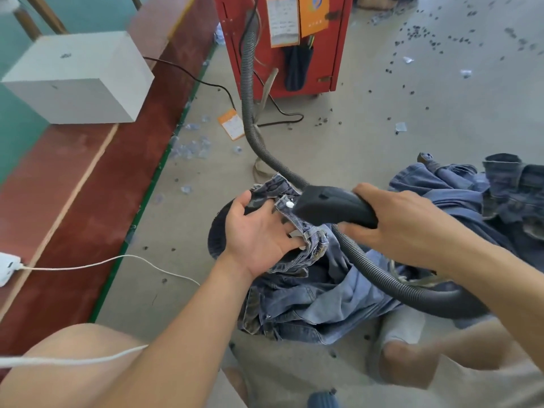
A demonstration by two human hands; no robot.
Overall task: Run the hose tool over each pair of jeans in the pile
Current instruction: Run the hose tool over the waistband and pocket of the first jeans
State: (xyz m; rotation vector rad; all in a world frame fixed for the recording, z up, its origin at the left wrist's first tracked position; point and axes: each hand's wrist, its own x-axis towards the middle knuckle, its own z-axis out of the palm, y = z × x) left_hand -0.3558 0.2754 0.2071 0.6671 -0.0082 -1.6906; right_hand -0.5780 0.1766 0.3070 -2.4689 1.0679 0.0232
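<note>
While the left hand (259,231) pinches the jeans (297,231) waistband at frame centre to keep it taut, the right hand (412,222) grips the hose tool (332,206), its nozzle touching the denim.

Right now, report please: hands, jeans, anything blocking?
Left hand grips jeans waistband. Right hand holds hose tool against it. Nothing blocking.

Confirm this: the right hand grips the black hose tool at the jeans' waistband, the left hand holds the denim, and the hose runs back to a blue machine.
One detail is wrong: the machine is red, not blue, as the head view shows. The right hand does grip the hose tool at the jeans, the left hand holds the denim, and the hose runs back to it.
</note>
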